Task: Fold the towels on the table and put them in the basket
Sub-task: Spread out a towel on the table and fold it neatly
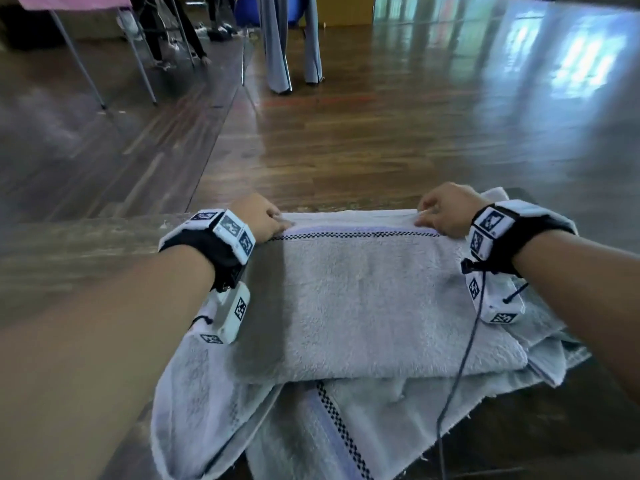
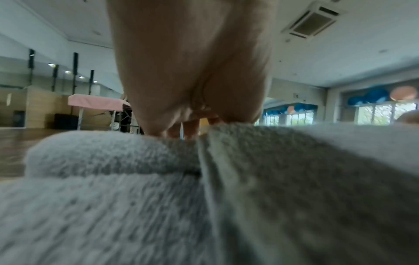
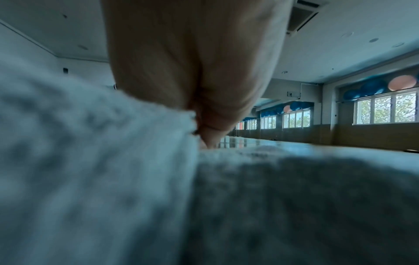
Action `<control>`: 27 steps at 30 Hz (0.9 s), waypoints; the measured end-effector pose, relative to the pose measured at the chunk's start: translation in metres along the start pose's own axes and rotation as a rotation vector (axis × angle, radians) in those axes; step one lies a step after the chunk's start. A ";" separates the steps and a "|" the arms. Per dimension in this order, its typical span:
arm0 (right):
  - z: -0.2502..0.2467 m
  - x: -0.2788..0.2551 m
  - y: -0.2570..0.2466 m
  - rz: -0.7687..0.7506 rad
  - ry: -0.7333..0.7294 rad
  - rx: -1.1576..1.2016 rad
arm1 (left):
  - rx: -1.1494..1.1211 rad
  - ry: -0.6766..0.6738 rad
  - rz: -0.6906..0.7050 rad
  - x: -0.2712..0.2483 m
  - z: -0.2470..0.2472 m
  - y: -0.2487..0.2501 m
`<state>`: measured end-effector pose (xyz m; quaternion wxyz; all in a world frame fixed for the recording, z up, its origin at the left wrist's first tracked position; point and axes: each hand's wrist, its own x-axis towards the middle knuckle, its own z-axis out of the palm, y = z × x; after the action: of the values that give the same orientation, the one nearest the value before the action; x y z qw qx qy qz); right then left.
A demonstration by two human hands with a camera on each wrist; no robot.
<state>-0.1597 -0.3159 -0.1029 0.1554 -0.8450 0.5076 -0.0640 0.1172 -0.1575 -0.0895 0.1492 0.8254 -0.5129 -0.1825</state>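
Both hands pinching far edge, left hand [image 1: 260,216], right hand [image 1: 446,209], folded grey towel [image 1: 374,306]

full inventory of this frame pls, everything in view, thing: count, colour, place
folded towel: 1, white-grey with a black checked stripe along its far edge, on top of the pile at the table's far edge
loose towels: at least 2, white, one with a checked stripe, spread under the folded towel
table: 1, dark wood, under the towels
floor: brown wood, glossy, beyond the table
pink-topped table: 1, far left
basket: none in view
wrist cameras: 2, white marker blocks on black straps, one per wrist
cable: 1, dark, hanging from the right wrist across the towels
left hand: pinching the folded towel's far left corner
right hand: pinching its far right corner
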 end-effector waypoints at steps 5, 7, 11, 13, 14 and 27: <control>-0.002 -0.001 0.000 -0.030 -0.076 -0.020 | 0.030 0.001 0.024 -0.007 0.000 0.007; -0.006 -0.006 -0.001 -0.048 -0.022 -0.003 | 0.041 0.040 0.009 -0.015 -0.001 0.011; -0.019 -0.025 0.000 -0.058 0.178 0.108 | -0.004 0.197 0.096 -0.036 -0.012 0.020; -0.030 -0.038 -0.001 -0.095 0.279 0.158 | -0.048 0.321 0.189 -0.051 -0.021 0.022; -0.037 -0.046 -0.002 -0.127 0.324 0.175 | -0.073 0.379 0.239 -0.059 -0.026 0.024; -0.052 -0.227 -0.020 -0.296 0.186 0.411 | 0.003 -0.134 0.179 -0.197 -0.023 -0.009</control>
<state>-0.2645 -0.1185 -0.0361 0.2652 -0.8513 0.3670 -0.2650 0.0544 0.0251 -0.0441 0.1289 0.7626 -0.5936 -0.2223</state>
